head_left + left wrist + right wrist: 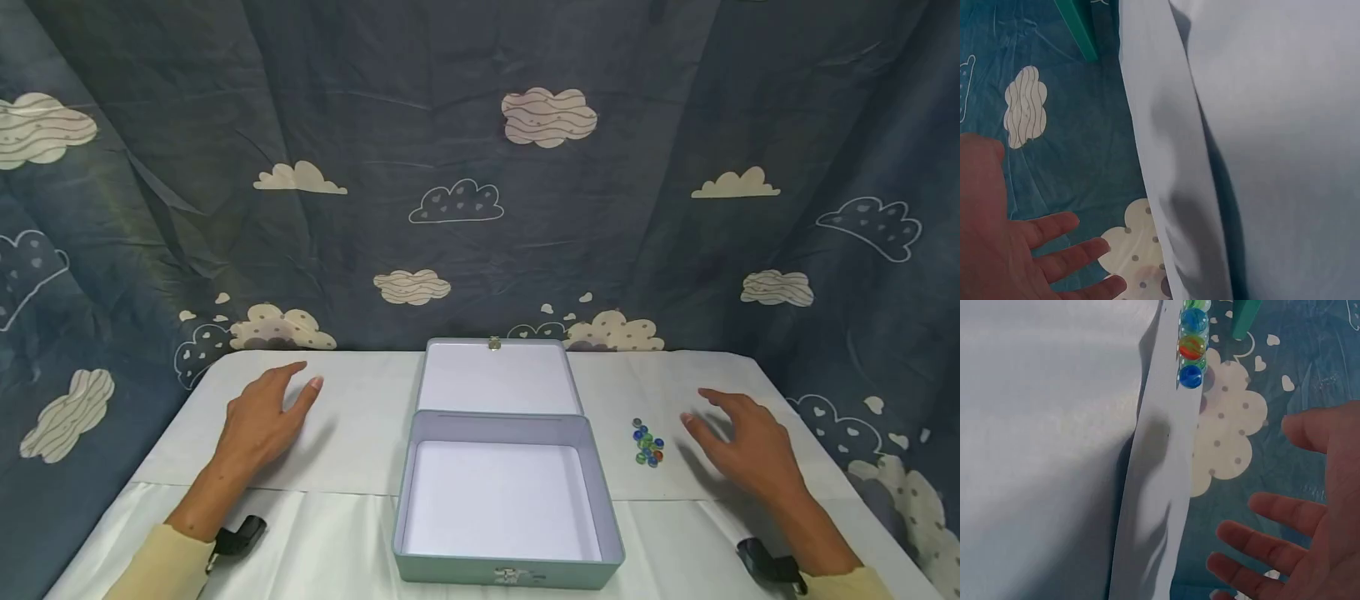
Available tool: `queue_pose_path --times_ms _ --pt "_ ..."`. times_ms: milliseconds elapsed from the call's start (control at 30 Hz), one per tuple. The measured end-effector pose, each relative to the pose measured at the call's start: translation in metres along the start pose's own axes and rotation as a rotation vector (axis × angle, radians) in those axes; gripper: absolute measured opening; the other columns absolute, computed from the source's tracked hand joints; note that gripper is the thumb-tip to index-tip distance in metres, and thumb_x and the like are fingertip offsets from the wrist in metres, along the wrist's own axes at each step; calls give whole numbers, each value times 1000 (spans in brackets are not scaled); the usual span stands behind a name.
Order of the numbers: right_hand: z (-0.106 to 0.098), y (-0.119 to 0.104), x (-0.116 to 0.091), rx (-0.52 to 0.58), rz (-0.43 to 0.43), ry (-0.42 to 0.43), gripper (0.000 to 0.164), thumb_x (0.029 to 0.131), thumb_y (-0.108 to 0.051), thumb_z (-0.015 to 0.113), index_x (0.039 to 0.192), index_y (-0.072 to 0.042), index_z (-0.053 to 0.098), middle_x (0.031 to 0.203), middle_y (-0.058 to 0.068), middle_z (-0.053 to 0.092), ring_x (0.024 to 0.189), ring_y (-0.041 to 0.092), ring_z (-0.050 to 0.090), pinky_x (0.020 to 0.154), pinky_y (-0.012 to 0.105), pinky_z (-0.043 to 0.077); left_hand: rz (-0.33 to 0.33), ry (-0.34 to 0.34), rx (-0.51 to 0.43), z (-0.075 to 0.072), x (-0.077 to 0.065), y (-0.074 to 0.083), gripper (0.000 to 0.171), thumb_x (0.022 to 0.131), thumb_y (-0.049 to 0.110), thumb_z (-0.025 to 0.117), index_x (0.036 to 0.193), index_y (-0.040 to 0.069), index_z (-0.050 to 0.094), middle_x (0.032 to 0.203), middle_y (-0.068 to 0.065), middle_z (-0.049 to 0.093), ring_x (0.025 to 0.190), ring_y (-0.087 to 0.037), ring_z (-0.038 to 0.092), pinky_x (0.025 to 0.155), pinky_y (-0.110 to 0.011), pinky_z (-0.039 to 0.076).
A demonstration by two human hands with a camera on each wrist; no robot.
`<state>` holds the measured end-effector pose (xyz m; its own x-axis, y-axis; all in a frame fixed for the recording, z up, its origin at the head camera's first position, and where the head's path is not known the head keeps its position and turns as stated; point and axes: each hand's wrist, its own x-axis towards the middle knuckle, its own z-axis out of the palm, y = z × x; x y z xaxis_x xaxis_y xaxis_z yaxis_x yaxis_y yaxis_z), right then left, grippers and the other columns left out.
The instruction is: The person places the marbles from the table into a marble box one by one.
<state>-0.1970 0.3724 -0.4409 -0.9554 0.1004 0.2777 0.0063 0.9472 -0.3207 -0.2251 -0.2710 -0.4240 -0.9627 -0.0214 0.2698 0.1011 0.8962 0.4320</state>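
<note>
A green tin box [510,572] with a pale inside stands at the front middle of the white table, its hinged lid [498,379] laid back behind it. On the left, my left hand [258,421] is held over the cloth with fingers spread, touching nothing; the left wrist view also shows this hand [1029,244] with its fingers apart. My right hand [750,446] hovers to the right of a small cluster of glass marbles [648,444], its fingers loosely extended and holding nothing. Several blue, green and orange marbles [1192,347] show in the right wrist view.
White cloth [345,450] covers the table, with a seam running across it. Behind and at both sides hangs a dark blue curtain [465,250] with cloud prints. A small metal clasp [494,342] sits on the lid's far edge. Each wrist wears a black camera [242,536].
</note>
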Motion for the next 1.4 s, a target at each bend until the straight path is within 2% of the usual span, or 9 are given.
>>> queue_pose_path --times_ms 333,467,567,700,933,1033,1200,1300,1400 --pt "2 -6 -7 54 -26 -30 57 103 -42 67 141 0 61 141 33 56 131 57 46 106 77 36 14 -23 -22 6 -9 13 72 110 59 42 155 3 50 155 -28 50 142 -53 45 109 -77 33" --pt "0 -11 -9 64 -28 -40 54 101 -37 70 140 0 62 138 31 58 128 55 50 104 76 40 20 -50 -69 7 -13 24 73 110 60 41 156 4 49 153 -26 52 143 -50 46 113 -73 33" --pt "-3 -15 -9 82 -66 -37 52 99 -31 73 139 1 63 136 29 60 122 52 55 100 73 45 25 -65 -123 9 -15 34 72 111 60 41 157 6 48 152 -23 55 143 -47 47 115 -68 35" --pt "-8 -22 -8 117 -134 -35 50 97 -25 76 139 0 63 134 27 64 117 47 61 96 67 50 59 -63 -192 13 -21 47 66 111 57 44 154 7 51 149 -20 59 138 -42 55 112 -63 42" --pt "-10 -33 -12 135 -171 -56 47 95 -18 77 137 -1 65 130 23 67 113 43 65 90 61 56 109 -96 -292 23 -34 68 59 112 50 50 150 6 56 143 -16 64 128 -33 64 102 -56 53" --pt "-11 -37 -12 137 -185 -61 45 94 -15 78 135 -2 66 128 21 68 111 41 66 88 60 57 104 -125 -310 26 -38 77 60 111 51 51 151 6 55 142 -15 64 126 -32 66 104 -56 52" --pt "-12 -37 -11 142 -191 -91 43 93 -11 79 133 -1 68 126 19 69 108 40 67 86 58 58 75 -214 -364 31 -46 91 63 109 57 51 153 12 53 139 -11 65 122 -29 68 105 -55 51" --pt "-11 -35 -10 138 -197 -94 41 92 -10 79 131 -1 69 125 18 70 106 39 68 85 56 58 69 -239 -405 32 -50 99 62 109 56 53 153 13 53 137 -8 65 121 -26 69 104 -54 52" --pt "-10 -34 -9 141 -203 -106 39 91 -8 78 129 -2 70 122 17 71 103 36 69 84 54 58 54 -278 -478 36 -55 108 59 109 50 56 153 11 52 138 -8 64 122 -25 68 91 -43 59"
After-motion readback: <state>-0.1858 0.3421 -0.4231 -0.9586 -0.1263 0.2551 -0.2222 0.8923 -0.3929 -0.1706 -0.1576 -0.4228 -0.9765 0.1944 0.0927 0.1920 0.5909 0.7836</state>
